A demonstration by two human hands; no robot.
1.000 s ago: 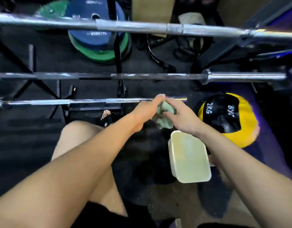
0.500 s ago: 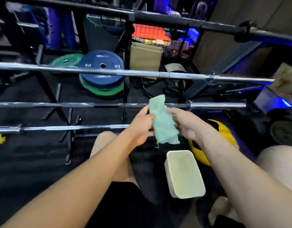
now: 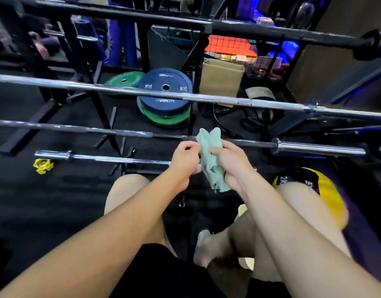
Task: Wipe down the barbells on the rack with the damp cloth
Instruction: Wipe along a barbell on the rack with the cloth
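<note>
A pale green cloth (image 3: 210, 155) hangs bunched between my hands. My right hand (image 3: 230, 162) grips its middle and lower part. My left hand (image 3: 184, 160) pinches its left edge with curled fingers. Behind the cloth runs the dark middle barbell (image 3: 99, 131), with its chrome sleeve to the right. A chrome barbell (image 3: 142, 93) lies higher up, and a shorter one (image 3: 103, 158) sits lowest, its right end hidden by my left hand. A black bar (image 3: 271, 31) crosses the top.
Blue and green weight plates (image 3: 163, 104) are stacked on the black floor behind the bars. A yellow collar clip (image 3: 43, 166) lies at the left. A yellow and black medicine ball (image 3: 327, 186) sits by my right knee. A white tub (image 3: 242, 209) is mostly hidden under my right arm.
The view has tilted up, showing more of the rack. The cloth went from spread flat between both hands to bunched in my right hand. My legs shifted and now cover the white tub.
</note>
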